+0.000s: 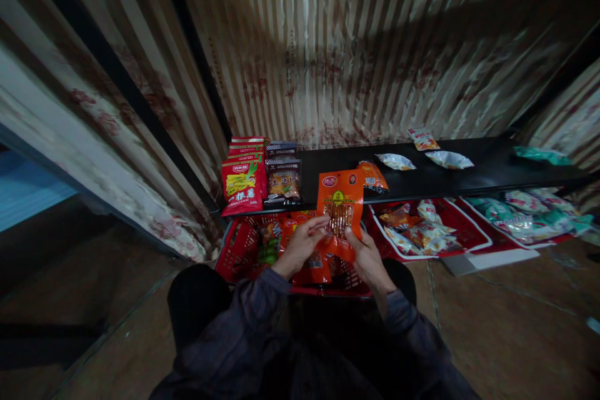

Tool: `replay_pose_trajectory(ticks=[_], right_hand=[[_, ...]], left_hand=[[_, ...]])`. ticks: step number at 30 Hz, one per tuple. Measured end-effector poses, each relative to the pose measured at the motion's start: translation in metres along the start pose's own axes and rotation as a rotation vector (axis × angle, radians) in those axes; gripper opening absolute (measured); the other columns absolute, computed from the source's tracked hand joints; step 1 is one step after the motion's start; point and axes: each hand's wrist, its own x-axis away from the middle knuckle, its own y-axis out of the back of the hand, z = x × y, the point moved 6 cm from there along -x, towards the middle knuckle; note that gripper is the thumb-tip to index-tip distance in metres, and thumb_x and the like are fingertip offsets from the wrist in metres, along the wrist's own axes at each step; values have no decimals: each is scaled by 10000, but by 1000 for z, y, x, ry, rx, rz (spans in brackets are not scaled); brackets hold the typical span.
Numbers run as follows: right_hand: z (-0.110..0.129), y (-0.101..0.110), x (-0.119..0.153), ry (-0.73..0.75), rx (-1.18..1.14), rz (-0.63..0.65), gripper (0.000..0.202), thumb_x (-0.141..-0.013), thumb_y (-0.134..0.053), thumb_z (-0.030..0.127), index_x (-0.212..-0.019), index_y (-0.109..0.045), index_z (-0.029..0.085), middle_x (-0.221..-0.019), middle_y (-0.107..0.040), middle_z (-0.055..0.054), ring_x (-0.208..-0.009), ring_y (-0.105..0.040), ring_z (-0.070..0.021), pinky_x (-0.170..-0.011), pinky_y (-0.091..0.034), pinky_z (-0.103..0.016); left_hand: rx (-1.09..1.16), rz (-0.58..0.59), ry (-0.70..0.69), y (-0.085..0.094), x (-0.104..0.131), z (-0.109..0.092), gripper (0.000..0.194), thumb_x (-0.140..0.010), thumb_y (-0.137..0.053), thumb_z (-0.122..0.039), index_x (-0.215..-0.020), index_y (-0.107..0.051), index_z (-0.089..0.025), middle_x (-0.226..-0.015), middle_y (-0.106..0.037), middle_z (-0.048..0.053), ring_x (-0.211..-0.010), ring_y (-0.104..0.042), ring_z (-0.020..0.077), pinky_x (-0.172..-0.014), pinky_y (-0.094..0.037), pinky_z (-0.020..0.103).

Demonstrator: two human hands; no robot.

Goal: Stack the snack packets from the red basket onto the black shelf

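My right hand (pixel 369 257) grips an orange snack packet (pixel 341 190) at its lower right edge, thumb on the front. The packet is upright and faces me, with brown sticks showing through a clear window. At its lower left edge, my left hand (pixel 302 247) is closed on the packet, fingers and thumb brought together. Below both hands, a red basket (pixel 232 262) holds more orange packets (pixel 313 267) and a green packet (pixel 268 252). Another orange packet (pixel 373 176) lies on the black shelf (pixel 323 159) just behind the held one.
Red packets (pixel 242 184) and dark potato-slice packets (pixel 283 180) stand in rows at the shelf's left end. White packets (pixel 449 160) and a green one (pixel 541 155) lie farther right. Two more red baskets (pixel 471 225) with packets sit below, before a striped curtain (pixel 347 44).
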Motion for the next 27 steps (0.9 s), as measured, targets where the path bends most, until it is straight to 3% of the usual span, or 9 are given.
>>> replay_pose_trajectory(ticks=[4, 9, 12, 17, 22, 27], right_hand=[[1, 0, -2, -9, -79, -7, 441, -682, -783, 480, -1029, -702, 220, -1043, -743, -50, -990, -678, -258, -904, -527, -404], [-2, 6, -8, -61, -149, -64, 424, -630, -826, 447, -971, -703, 227, -939, -757, -34, -938, -694, -252, -847, -551, -384], [-2, 10, -13, -87, -152, -84, 468, -588, -843, 470, -962, -701, 228, -904, -759, -39, -918, -698, -266, -812, -559, -393], [-5, 16, -25, -132, -103, -54, 482, -585, -834, 500, -960, -712, 224, -854, -757, -49, -887, -700, -280, -770, -557, -399], [2, 22, -62, -118, 50, 25, 408, -618, -802, 515, -876, -704, 214, -819, -754, -39, -862, -695, -271, -729, -546, -367], [26, 15, -127, -48, 220, 79, 457, -612, -770, 548, -896, -691, 199, -801, -747, -42, -819, -691, -263, -703, -534, -355]], left_hand=[[-210, -158, -49, 12, -6, 1, 275, -776, -626, -116, -1033, -707, -171, -1114, -699, 81, -1017, -633, 184, -967, -470, 345], [-355, -307, -53, 24, -10, 4, 384, -791, -595, -125, -1169, -625, -179, -1134, -663, 72, -911, -622, 139, -879, -493, 294], [-349, -321, 15, 28, -13, 14, 382, -774, -630, -137, -1154, -610, -160, -1070, -665, 73, -858, -620, 130, -821, -492, 264], [-259, -275, 127, 28, -25, 31, 214, -768, -588, -94, -964, -633, -164, -744, -630, -19, -680, -588, 101, -667, -467, 207], [-269, -302, 64, 29, -56, 20, 191, -763, -548, -50, -889, -635, -164, -694, -629, -30, -645, -584, 93, -650, -456, 195], [-529, -384, 78, 34, -111, -6, 250, -768, -563, -54, -973, -644, -172, -742, -674, -4, -683, -614, 118, -667, -464, 215]])
